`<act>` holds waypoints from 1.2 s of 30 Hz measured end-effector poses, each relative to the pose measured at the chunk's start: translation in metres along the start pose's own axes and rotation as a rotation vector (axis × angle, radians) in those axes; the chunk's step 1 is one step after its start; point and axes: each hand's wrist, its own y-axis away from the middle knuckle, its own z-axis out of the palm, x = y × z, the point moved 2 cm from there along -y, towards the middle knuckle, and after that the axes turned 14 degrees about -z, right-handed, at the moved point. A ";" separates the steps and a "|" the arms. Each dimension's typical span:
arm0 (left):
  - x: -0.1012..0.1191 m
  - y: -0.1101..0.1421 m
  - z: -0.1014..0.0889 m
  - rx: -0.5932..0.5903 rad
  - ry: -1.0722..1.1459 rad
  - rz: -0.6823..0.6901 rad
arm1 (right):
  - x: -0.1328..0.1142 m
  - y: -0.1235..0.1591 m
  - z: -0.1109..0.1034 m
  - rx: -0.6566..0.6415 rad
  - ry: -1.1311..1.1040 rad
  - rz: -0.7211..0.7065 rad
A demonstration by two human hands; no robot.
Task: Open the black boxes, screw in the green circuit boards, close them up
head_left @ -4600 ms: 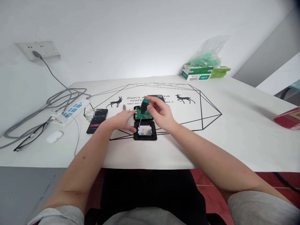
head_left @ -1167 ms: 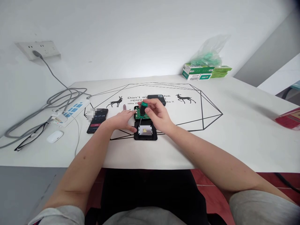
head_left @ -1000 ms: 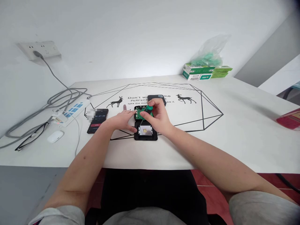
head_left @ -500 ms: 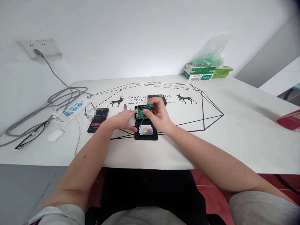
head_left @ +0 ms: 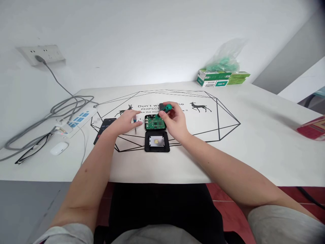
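A small black device case lies unfolded on the printed mat, with a green circuit board (head_left: 155, 124) in its far half. Its near half is a black cover (head_left: 157, 149) with a silver plate (head_left: 156, 141) inside. My right hand (head_left: 176, 122) grips the green handle of a screwdriver (head_left: 167, 108) at the board's right edge; the tool's tip cannot be made out. To the left of the board, my left hand (head_left: 125, 122) is held with thumb and fingers apart and nothing between them. A slim screwdriver (head_left: 135, 126) lies beside its fingertips.
A phone (head_left: 103, 127) lies left, partly behind my left forearm. Further left are a power strip (head_left: 81, 118), grey cables, glasses (head_left: 34, 148) and a white earbud case (head_left: 59, 148). Green-and-white boxes (head_left: 214, 78) stand at the back. A black object (head_left: 161, 107) is partly hidden by my right hand.
My left hand has lifted off the case and moved left and away from me, its fingers spreading. The green screwdriver's handle has tilted and shifted slightly right and away from me in my right hand.
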 end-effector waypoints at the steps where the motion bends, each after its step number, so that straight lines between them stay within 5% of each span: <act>1: -0.001 -0.001 0.001 0.050 -0.034 -0.004 | 0.002 -0.001 -0.001 0.004 -0.005 0.026; 9: 0.004 -0.008 0.023 0.112 -0.280 -0.083 | 0.015 0.006 0.006 -0.143 0.089 0.097; 18: 0.002 -0.008 0.023 0.093 -0.214 -0.106 | 0.027 0.012 0.012 -0.231 0.107 0.133; 24: 0.000 -0.009 0.024 0.050 -0.119 -0.111 | 0.024 0.007 0.008 -0.163 0.057 0.199; 30: 0.013 -0.002 0.018 0.048 0.273 -0.191 | 0.019 -0.006 -0.004 0.060 -0.103 0.264; 36: 0.024 0.004 0.018 -0.128 0.892 -0.209 | 0.012 -0.016 -0.014 0.222 -0.257 0.270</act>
